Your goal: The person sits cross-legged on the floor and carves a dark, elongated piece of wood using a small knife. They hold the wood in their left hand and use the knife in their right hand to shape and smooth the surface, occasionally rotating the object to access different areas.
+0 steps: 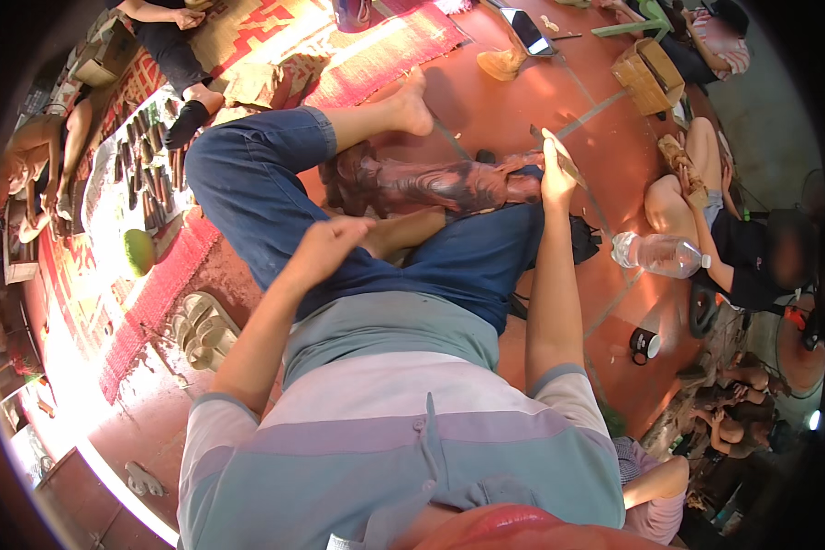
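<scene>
Red-brown tiled floor with pale grout lines, red patterned woven rugs far and left, bright sunlight along left side

A person sits cross-legged on a red floor with a dark wooden carving lying across the lap. The right hand grips a chisel upright at the carving's end. The left hand, fingers curled, rests just beside the carving near the knee. A clear plastic bottle lies on the floor to the right, near another seated person.
</scene>
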{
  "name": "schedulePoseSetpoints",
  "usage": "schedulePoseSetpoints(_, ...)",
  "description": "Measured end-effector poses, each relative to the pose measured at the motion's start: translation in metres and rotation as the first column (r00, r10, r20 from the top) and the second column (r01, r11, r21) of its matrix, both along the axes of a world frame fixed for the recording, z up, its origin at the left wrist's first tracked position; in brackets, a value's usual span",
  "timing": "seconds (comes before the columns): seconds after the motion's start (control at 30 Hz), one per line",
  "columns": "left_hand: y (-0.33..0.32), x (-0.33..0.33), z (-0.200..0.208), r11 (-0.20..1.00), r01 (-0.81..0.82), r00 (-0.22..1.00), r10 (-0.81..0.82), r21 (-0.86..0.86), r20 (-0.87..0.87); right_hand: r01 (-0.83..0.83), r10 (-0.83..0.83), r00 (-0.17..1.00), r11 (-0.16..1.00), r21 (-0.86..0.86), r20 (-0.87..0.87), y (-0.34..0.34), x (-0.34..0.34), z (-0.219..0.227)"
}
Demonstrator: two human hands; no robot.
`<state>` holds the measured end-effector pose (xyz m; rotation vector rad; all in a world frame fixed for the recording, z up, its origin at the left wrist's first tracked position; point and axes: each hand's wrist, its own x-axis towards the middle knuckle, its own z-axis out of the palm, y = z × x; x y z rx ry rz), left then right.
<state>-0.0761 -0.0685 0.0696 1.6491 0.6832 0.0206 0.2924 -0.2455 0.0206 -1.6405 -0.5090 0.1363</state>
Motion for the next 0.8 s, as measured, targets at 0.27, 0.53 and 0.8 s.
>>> schedulePoseSetpoints(0.27,-0.025,0.001,-0.021,0.999,0.01,0.994,-0.016,-0.05,-0.11,0.009,-0.02,0.996,0.99,0.14,0.082,-0.004,-0.003,-0.017)
schedulePoseSetpoints(0.53,-0.034,0.043,-0.083,0.512,-0.558,0.827,0.402,-0.653,-0.392,0.025,-0.028,0.992,0.999,0.026,0.125,-0.004,-0.008,-0.004)
schedulePoseSetpoints(0.8,-0.012,0.056,-0.105,0.102,-0.462,0.668,0.693,-0.881,-0.27,0.049,-0.057,0.995,0.994,0.095,0.084,0.005,-0.024,0.017)
